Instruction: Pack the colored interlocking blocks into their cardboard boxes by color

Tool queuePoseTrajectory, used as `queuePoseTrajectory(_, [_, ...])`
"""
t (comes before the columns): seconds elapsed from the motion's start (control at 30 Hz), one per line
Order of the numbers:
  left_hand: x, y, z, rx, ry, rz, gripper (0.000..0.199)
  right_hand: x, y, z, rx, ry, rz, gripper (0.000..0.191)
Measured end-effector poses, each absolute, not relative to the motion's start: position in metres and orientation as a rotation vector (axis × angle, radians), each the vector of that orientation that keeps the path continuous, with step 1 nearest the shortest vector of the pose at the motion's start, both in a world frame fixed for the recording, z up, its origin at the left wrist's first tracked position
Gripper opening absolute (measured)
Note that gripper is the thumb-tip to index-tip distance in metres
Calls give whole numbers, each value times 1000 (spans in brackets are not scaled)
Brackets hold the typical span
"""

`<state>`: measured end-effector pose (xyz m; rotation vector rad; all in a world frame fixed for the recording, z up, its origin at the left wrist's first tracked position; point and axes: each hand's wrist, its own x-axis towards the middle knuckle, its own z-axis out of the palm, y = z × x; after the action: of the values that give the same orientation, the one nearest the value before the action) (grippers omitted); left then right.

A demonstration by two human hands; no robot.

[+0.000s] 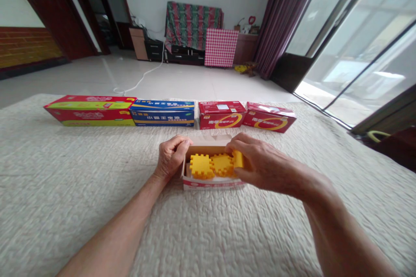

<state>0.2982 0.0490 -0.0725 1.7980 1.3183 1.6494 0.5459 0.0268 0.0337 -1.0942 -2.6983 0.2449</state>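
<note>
An opened cardboard box (212, 185), white and red on its front, lies before me on the quilted cover. Inside it sit yellow toy blocks with notched edges, one block (200, 165) at the left and another block (222, 163) beside it. My left hand (172, 156) is closed on the box's back left corner. At the right end, my right hand (256, 160) grips another yellow block (238, 159) between thumb and fingers, over the box opening. The hand covers the box's right end and part of that block.
Behind the opened box stands a row of closed boxes: a red and green box (94, 112), a blue box (162, 114), a red box (222, 115) and another red box (270, 117). All rest on the pale quilted cover (195, 238). A white cable (143, 78) trails across the floor beyond.
</note>
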Motion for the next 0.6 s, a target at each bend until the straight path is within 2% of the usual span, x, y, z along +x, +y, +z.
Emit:
queuePoseTrajectory(0.2, [298, 48, -73, 1782, 1343, 1617, 24, 541, 29, 28, -999, -2633, 266, 39])
queuePoseTrajectory(0.6, [299, 49, -72, 1783, 1319, 1637, 23, 533, 31, 25, -910, -2701, 233, 36])
